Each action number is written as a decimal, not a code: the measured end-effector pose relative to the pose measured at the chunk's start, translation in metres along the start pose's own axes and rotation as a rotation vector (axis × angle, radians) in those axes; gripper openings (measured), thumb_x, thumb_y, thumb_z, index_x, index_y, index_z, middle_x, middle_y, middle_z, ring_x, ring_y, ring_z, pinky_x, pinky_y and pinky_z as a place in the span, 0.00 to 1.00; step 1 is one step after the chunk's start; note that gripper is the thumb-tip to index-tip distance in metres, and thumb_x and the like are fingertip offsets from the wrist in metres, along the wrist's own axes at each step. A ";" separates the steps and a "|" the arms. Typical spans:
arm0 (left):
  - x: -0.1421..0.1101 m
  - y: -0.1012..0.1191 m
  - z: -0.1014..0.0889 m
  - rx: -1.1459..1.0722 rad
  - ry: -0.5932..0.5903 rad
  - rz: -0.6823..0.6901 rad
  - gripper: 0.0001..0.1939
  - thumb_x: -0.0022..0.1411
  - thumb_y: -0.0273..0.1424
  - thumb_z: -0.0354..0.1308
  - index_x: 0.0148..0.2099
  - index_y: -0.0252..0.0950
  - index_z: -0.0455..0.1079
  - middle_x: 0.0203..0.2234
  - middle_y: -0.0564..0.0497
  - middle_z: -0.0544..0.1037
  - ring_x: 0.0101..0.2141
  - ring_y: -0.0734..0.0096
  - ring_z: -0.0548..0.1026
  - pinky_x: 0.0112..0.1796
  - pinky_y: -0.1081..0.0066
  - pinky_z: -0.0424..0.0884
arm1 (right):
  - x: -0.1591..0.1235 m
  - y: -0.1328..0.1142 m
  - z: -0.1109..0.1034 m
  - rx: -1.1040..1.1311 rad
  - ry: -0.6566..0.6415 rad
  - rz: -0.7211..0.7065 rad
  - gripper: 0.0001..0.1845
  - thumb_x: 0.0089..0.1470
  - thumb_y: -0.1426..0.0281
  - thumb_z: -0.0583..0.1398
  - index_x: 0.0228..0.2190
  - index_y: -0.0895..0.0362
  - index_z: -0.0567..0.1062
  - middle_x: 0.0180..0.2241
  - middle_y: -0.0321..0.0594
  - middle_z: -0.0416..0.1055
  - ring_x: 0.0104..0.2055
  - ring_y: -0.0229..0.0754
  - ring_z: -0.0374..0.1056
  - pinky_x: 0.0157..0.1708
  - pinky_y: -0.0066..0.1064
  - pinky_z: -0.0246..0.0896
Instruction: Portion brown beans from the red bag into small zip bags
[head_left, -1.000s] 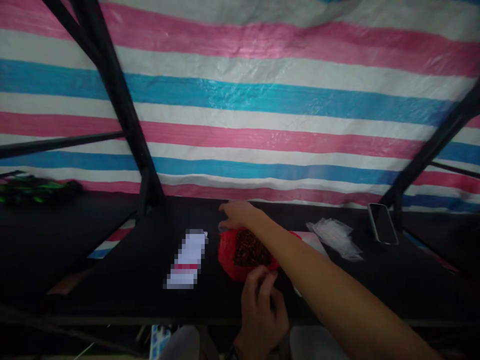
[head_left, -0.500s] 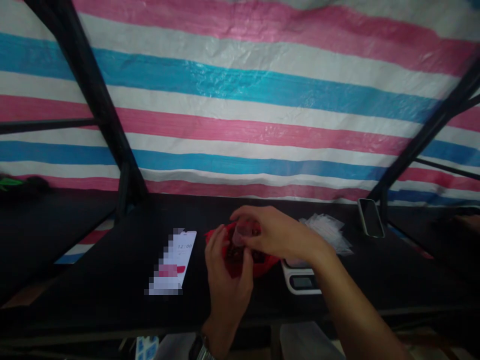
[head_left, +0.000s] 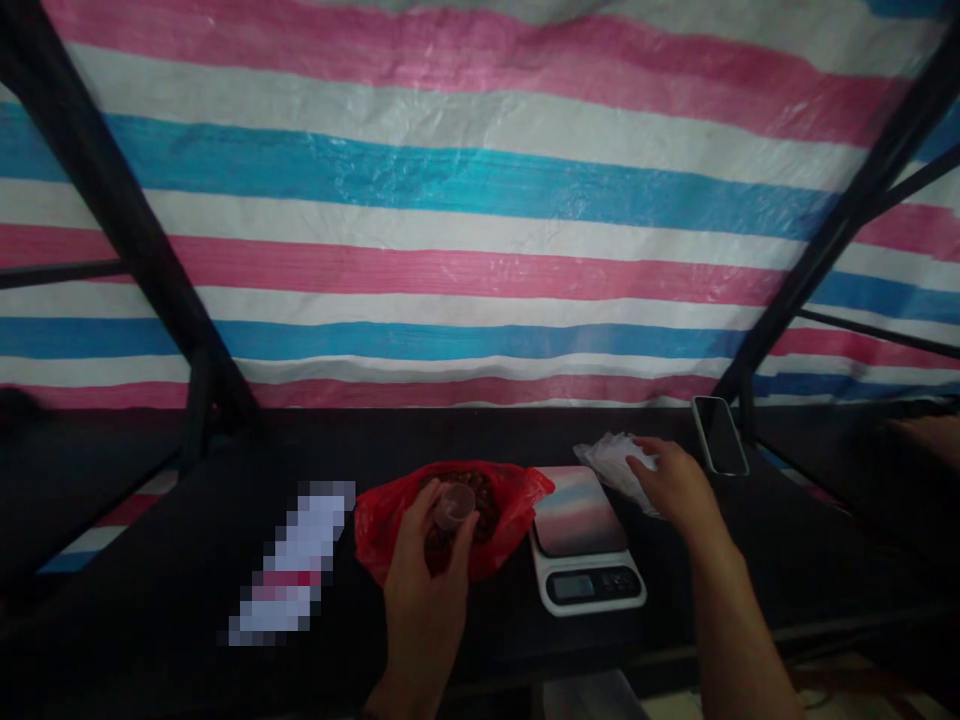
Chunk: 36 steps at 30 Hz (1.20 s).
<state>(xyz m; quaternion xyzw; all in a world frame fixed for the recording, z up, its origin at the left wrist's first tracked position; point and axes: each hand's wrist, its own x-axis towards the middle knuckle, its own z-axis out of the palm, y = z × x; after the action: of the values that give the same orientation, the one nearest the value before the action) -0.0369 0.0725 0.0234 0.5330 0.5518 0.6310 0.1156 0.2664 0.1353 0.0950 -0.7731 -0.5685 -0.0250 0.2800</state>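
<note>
My left hand [head_left: 427, 580] grips a small clear plastic cup [head_left: 454, 506] between thumb and fingers. The cup is over the mouth of a red plastic bag [head_left: 375, 530], which holds many small brown pieces [head_left: 480, 490] too blurred to name. My right hand [head_left: 675, 485] is at a pile of clear plastic bags [head_left: 611, 458], thumb and forefinger apart at its right side, with no bag visibly lifted. Between the red bag and my right forearm lies a white digital scale [head_left: 589, 590] with a shiny metal plate.
A phone with a lit, blurred-out screen [head_left: 300, 560] lies at left on the black table [head_left: 510, 640]. Another phone [head_left: 720, 435] rests at the back right, by a dark metal post [head_left: 780, 300]. Striped plastic sheeting [head_left: 480, 220] hangs behind. Another person's hand [head_left: 930, 435] shows at the right edge.
My right hand has left the cup and moved right to the pile of clear bags. My left hand now holds the cup alone. The scale is uncovered, and the view has shifted slightly.
</note>
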 end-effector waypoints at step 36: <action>0.046 0.087 -0.041 0.060 -0.510 0.130 0.45 0.56 0.37 0.74 0.73 0.50 0.65 0.62 0.41 0.79 0.58 0.44 0.81 0.50 0.50 0.84 | -0.097 -0.155 -0.049 0.831 -0.015 -0.337 0.07 0.56 0.64 0.63 0.34 0.47 0.83 0.25 0.34 0.75 0.26 0.42 0.70 0.28 0.30 0.71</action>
<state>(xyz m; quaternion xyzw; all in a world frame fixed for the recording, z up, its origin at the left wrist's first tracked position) -0.0498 0.0505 0.1271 0.7121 0.4878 0.4660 0.1943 0.1080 0.0588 0.1645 -0.4918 -0.6502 0.1661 0.5548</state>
